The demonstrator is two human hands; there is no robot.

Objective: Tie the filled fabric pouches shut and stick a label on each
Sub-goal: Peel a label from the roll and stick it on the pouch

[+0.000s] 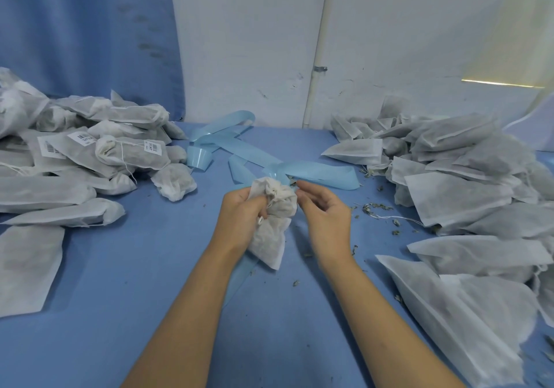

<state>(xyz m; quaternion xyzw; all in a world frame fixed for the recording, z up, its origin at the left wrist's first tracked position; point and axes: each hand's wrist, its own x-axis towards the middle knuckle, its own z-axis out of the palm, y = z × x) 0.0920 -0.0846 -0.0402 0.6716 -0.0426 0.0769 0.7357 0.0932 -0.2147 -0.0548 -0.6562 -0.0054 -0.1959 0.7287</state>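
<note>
Your left hand (244,212) gripped the pouch (269,237) at its gathered neck; your right hand (325,216), grasp unclear, needed to cinch it tight.

Left hand (239,212) fingers partly hidden behind pouch (269,237); right hand (326,218) blurred, perhaps pinching it; label (82,139) print unreadable.

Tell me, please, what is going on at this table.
A person is closing a filled pouch: the left hand grips it below the bunched neck, and the right hand has its fingers at the neck, though whether they pinch the string is unclear. Labelled pouches lie piled on the left, unlabelled ones on the right, with blue strips between them.
</note>
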